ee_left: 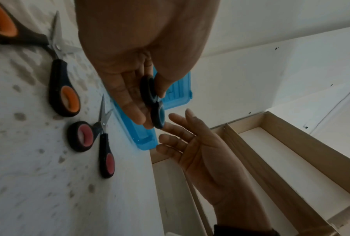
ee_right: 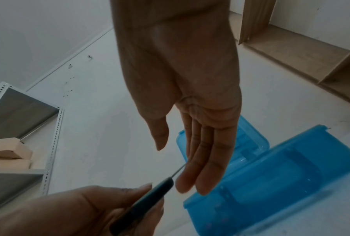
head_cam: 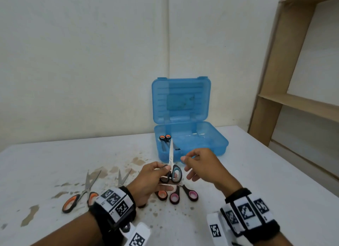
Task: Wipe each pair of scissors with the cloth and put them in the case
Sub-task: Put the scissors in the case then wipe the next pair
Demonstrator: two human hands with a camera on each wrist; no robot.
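A stained white tabletop (head_cam: pixel 256 163) is set against a plain wall, with wooden shelving (head_cam: pixel 297 102) to the right. A blue case (head_cam: pixel 222 145) stands open at the far middle, its lid upright, and one orange-handled pair (head_cam: pixel 165 138) is already seen inside at its left end. A blue-handled pair of scissors (head_cam: pixel 173 169) is gripped by the handles in the left hand (head_cam: pixel 152 181), blades closed and pointing up and away, so the long axis runs straight toward the case just beyond. The right hand (head_cam: pixel 200 165) is held beside the blades, fingers relaxed and empty, nearer the case than the left. No cloth can be made out in any view. Other pairs lie on the tabletop near the left wrist: a large orange pair (head_cam: pixel 80 196) and a pink pair (head_cam: pixel 183 195). A short forward reach would probably bring the held pair over the case.
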